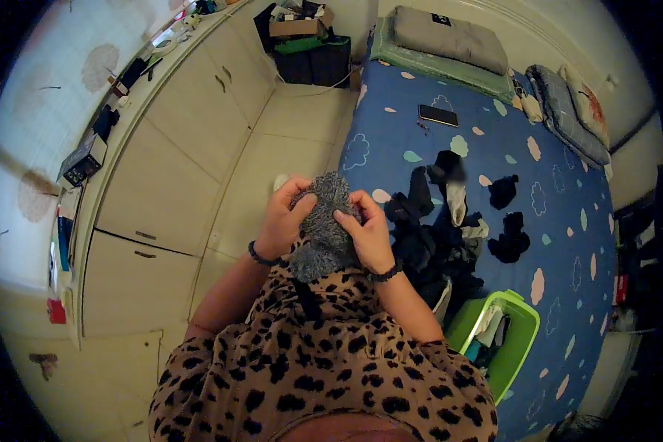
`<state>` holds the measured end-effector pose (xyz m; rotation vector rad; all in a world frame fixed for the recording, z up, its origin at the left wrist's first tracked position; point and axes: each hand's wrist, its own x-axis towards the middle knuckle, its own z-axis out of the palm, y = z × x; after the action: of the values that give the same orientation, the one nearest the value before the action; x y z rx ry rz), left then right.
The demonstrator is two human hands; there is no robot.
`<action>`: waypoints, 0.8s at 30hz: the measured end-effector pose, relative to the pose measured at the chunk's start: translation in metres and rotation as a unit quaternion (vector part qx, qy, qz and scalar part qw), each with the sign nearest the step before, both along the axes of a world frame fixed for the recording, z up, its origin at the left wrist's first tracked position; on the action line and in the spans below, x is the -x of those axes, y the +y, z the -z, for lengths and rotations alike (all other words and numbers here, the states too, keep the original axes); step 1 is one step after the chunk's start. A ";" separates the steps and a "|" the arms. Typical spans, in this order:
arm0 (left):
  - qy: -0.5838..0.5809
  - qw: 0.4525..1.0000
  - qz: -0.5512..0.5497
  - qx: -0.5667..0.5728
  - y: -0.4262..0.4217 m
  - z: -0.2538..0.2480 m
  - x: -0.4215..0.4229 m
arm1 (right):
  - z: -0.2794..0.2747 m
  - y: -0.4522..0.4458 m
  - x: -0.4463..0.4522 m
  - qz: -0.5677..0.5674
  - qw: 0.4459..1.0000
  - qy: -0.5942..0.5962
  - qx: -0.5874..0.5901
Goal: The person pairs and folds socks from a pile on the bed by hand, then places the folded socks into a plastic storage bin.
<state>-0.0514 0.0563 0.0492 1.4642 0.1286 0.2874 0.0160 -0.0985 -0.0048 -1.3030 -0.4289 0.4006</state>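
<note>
"How far had the work been taken?"

"Only part way, it was judged. A speckled grey knitted piece (324, 234), probably a sock, was pinched by the thumb and fingers of both the left hand (282, 221) and the right hand (372, 236), to the left of the bright green plastic bin (520, 353). Two compact black cloth bundles (509, 239), apparently finished, were seen beyond the bin."

"And what was left?"

"A loose heap of black and dark cloth pieces (427, 236), with a pale grey sock-like piece (456, 202) among them, was spread beyond the bin and to its left. Inside the bin, white, teal and dark cloth pieces (492, 331) were held; whether they had been sorted could not be told."

"Was anything in the way?"

"The heap was tangled, so picking out single pieces might be slowed. A black smartphone (438, 115) was placed well beyond the bin, clear of the heap, and a long grey pillow (451, 40) farther still."
</note>
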 end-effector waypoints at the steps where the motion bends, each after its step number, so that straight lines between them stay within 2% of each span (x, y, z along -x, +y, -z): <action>1: 0.020 0.999 -0.025 -0.010 -0.001 -0.003 0.001 | 0.000 0.000 -0.001 0.000 1.000 -0.001 0.000; 2: 0.019 0.999 -0.026 -0.010 0.001 0.001 0.000 | 0.001 0.000 -0.002 0.014 1.000 0.007 -0.020; 3: -0.060 0.988 -0.052 -0.136 0.004 0.006 -0.002 | 0.001 0.000 -0.002 0.028 0.999 0.016 -0.040; 4: -0.136 0.953 -0.077 -0.259 0.006 0.009 -0.003 | 0.000 0.000 -0.003 0.026 0.999 0.015 -0.039; 5: -0.136 0.953 -0.079 -0.259 0.007 0.010 -0.001 | 0.000 -0.001 -0.003 0.021 0.999 0.010 -0.026; 7: -0.185 0.880 -0.114 -0.422 0.005 -0.002 0.005 | 0.004 -0.001 -0.001 0.014 1.000 0.006 -0.013; 10: -0.190 0.900 -0.088 -0.383 -0.001 -0.001 0.009 | 0.004 0.000 0.005 0.046 0.998 -0.049 0.007; 11: -0.190 0.900 -0.089 -0.383 -0.001 0.002 0.011 | -0.003 -0.004 0.009 0.017 0.998 -0.021 -0.050; 12: -0.132 0.955 -0.048 -0.260 -0.001 0.005 0.012 | -0.008 -0.006 0.010 -0.011 0.994 0.007 -0.108; 13: -0.071 0.989 -0.007 -0.131 -0.001 0.007 0.013 | -0.008 -0.009 0.005 -0.011 0.994 0.008 -0.108; 15: -0.104 0.985 0.037 -0.133 0.001 0.007 0.012 | -0.010 -0.014 -0.011 -0.095 0.983 0.100 -0.122; 16: -0.137 0.978 0.080 -0.135 0.004 0.006 0.009 | -0.016 -0.016 -0.014 -0.093 0.983 0.100 -0.123; 17: -0.137 0.978 0.081 -0.135 0.006 0.004 0.007 | -0.025 -0.019 -0.016 -0.116 0.988 -0.041 -0.096; 18: -0.175 0.962 0.104 -0.184 0.009 0.000 0.006 | -0.036 -0.021 -0.017 -0.137 0.972 -0.181 -0.067; 19: -0.211 0.941 0.127 -0.231 0.010 -0.004 0.005 | -0.047 -0.024 -0.018 -0.128 0.962 -0.234 -0.054; 20: -0.209 0.942 0.127 -0.230 0.009 -0.008 0.004 | -0.051 -0.025 -0.019 -0.128 0.963 -0.232 -0.054; 22: -0.209 0.890 0.183 -0.362 0.008 -0.021 0.004 | -0.055 -0.026 -0.020 -0.118 0.927 -0.357 0.013; 23: -0.208 0.890 0.183 -0.362 0.005 -0.027 0.007 | -0.056 -0.027 -0.019 -0.118 0.927 -0.355 0.013; 24: -0.199 0.871 0.176 -0.414 0.001 -0.032 0.010 | -0.056 -0.026 -0.016 -0.076 0.925 -0.372 0.037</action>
<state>-0.0618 0.0571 0.0814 2.1962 -0.6755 0.3584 0.0323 -0.1250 0.0508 -1.4749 -1.1675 0.0297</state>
